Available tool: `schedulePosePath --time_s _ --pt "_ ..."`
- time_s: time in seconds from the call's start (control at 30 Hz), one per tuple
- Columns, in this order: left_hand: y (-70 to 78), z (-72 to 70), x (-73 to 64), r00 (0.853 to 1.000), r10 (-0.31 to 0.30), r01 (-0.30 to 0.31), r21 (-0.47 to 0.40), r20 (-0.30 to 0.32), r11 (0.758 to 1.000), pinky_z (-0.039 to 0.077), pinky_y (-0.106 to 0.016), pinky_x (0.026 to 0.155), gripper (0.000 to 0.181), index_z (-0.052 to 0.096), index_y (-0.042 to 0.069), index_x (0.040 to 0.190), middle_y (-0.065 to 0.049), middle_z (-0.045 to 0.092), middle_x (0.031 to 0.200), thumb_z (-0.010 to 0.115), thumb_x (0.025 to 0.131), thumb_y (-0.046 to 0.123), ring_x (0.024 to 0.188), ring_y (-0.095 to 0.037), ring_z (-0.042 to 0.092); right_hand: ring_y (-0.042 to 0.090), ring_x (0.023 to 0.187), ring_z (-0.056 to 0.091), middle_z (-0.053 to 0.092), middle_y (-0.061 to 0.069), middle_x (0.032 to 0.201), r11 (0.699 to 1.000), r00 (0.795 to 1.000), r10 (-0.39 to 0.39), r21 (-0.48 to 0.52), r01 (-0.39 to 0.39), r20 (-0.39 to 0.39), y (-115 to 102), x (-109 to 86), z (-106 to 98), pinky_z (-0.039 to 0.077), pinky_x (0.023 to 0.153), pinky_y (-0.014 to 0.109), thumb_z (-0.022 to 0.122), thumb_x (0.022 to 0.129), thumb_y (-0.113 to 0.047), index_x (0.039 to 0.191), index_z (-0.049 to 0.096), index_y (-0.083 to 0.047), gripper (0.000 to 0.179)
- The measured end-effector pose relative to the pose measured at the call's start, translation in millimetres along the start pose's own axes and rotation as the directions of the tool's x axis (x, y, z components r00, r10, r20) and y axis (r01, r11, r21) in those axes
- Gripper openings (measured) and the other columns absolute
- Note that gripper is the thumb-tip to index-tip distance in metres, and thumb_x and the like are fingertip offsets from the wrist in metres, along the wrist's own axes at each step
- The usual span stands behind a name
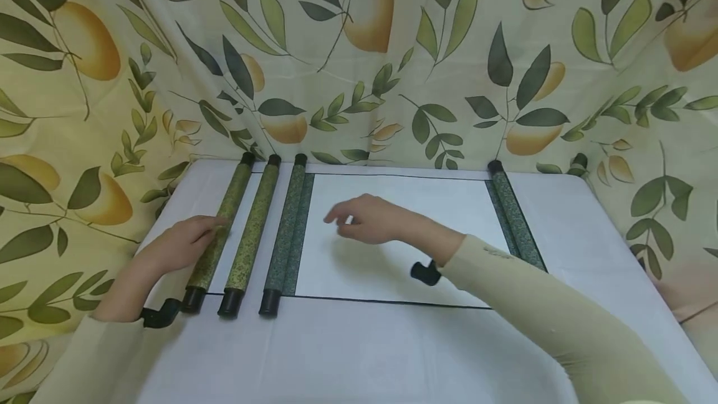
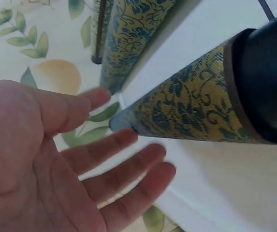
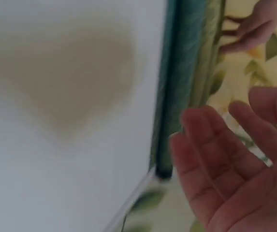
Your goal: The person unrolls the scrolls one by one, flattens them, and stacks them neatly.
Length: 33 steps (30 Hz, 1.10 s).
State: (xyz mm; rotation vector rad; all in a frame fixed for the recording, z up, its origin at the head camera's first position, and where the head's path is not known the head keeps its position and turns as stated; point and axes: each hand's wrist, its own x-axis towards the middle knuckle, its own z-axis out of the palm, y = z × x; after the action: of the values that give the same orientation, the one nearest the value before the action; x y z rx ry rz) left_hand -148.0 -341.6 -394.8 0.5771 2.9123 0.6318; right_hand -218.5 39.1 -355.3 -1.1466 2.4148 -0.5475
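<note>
So using the white sheet (image 1: 437, 195) as the reference: the left hand (image 1: 185, 245) is well off to its left, at the outermost gold rod (image 1: 206, 272). That rod lies lengthwise toward the far side of the table (image 1: 336, 354), its far end angled a bit toward the sheet. The second gold rod (image 1: 251, 239) sits between it and the sheet, leaning the same way. The near teal rod (image 1: 284, 235) runs along the sheet's left edge, and the far teal rod (image 1: 517, 217) runs along its right edge, far end leaning inward, near end hidden by the right sleeve (image 1: 533, 292). The right hand (image 1: 367, 218) hangs over the left half of the sheet, fingers loosely bent, pinching nothing. The head view makes the left fingers look laid across the gold rod, but the left wrist view has them spread, thumb apart, pinching nothing; can't tell if the tips touch. That view also brings out blue flowers and vines on the gold cloth, just speckle from the head. The right wrist view shows the right palm, which the head view hides.
</note>
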Motion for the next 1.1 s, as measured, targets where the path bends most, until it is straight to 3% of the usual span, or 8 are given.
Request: schedulePosePath --time_s 0.1,0.17,0.3,0.4,0.57,0.73,0.93,1.1 --pt "-6.9 0.1 2.6 1.0 0.023 -0.023 -0.043 -0.002 0.999 0.043 -0.059 0.099 0.034 0.058 -0.007 0.132 -0.027 0.059 0.132 0.043 0.103 -0.001 0.125 -0.047 0.052 0.021 0.104 0.068 0.07 0.003 0.117 0.979 0.998 -0.047 0.197 0.053 -0.033 -21 36.4 12 0.054 0.083 0.031 0.053 0.102 -0.017 0.137 0.059 -0.015 0.036" --pt "-10.7 1.2 5.8 0.999 0.028 -0.029 -0.054 -0.019 0.998 0.045 -0.058 0.097 0.032 0.06 -0.005 0.13 -0.025 0.061 0.129 0.046 0.102 0.0 0.122 -0.045 0.055 0.025 0.099 0.068 0.07 0.005 0.114 0.936 0.999 -0.031 0.349 0.044 -0.043 -30 56.6 21 0.054 0.078 0.029 0.053 0.102 -0.018 0.141 0.055 -0.014 0.04" --pt "-17.2 6.4 15.8 0.998 0.036 -0.045 -0.149 -0.059 0.988 0.05 -0.051 0.09 0.03 0.062 -0.002 0.128 -0.021 0.062 0.128 0.053 0.1 0.0 0.115 -0.039 0.058 0.035 0.096 0.068 0.066 0.019 0.119 0.755 0.997 0.08 0.653 -0.053 -0.012 -36 85.8 36 0.058 0.073 0.031 0.055 0.101 -0.017 0.148 0.046 -0.01 0.048" --pt "-21.1 11.6 23.8 0.998 0.037 -0.046 -0.262 -0.043 0.964 0.053 -0.041 0.077 0.033 0.061 -0.002 0.13 -0.022 0.058 0.132 0.054 0.098 -0.005 0.105 -0.037 0.062 0.035 0.098 0.07 0.059 0.026 0.129 0.624 0.986 0.156 0.769 -0.14 0.053 -37 99.8 45 0.06 0.07 0.032 0.057 0.1 -0.016 0.151 0.041 -0.008 0.054" --pt "-27.6 13.3 32.2 0.995 -0.058 0.091 -0.459 0.087 0.884 0.054 -0.039 0.074 0.047 0.046 0.0 0.144 -0.03 0.041 0.145 0.052 0.098 -0.004 0.11 -0.043 0.059 0.031 0.095 0.072 0.045 0.025 0.146 0.527 0.971 0.192 0.819 -0.226 0.145 -44 115.9 54 0.059 0.07 0.031 0.058 0.1 -0.017 0.155 0.034 -0.01 0.061" --pt "-32.8 13.7 38.0 0.956 -0.14 0.267 -0.57 0.256 0.777 0.054 -0.045 0.086 0.064 0.026 0.017 0.158 -0.029 0.024 0.155 0.055 0.102 0.012 0.132 -0.047 0.042 0.019 0.075 0.069 0.051 0.019 0.142 0.441 0.964 0.193 0.862 -0.251 0.182 -55 127.8 62 0.056 0.063 0.028 0.059 0.1 -0.017 0.157 0.028 -0.011 0.065" --pt "-38.5 13.5 39.1 0.938 -0.115 0.3 -0.602 0.326 0.74 0.051 -0.043 0.093 0.074 0.015 0.021 0.161 -0.03 0.028 0.154 0.058 0.101 0.016 0.126 -0.038 0.053 0.017 0.073 0.066 0.047 0.019 0.147 0.455 0.97 0.216 0.867 -0.203 0.113 -70 138.7 77 0.053 0.06 0.025 0.059 0.099 -0.017 0.159 0.021 -0.01 0.072" --pt "-41.1 9.0 31.7 0.941 -0.093 0.298 -0.669 0.325 0.68 0.049 -0.036 0.094 0.074 0.016 0.02 0.16 -0.033 0.039 0.143 0.06 0.1 0.016 0.117 -0.029 0.058 0.02 0.074 0.066 0.054 0.016 0.137 0.52 0.966 0.258 0.845 -0.123 -0.018 -76 144.3 85 0.055 0.061 0.03 0.062 0.097 -0.02 0.16 0.021 -0.014 0.076"
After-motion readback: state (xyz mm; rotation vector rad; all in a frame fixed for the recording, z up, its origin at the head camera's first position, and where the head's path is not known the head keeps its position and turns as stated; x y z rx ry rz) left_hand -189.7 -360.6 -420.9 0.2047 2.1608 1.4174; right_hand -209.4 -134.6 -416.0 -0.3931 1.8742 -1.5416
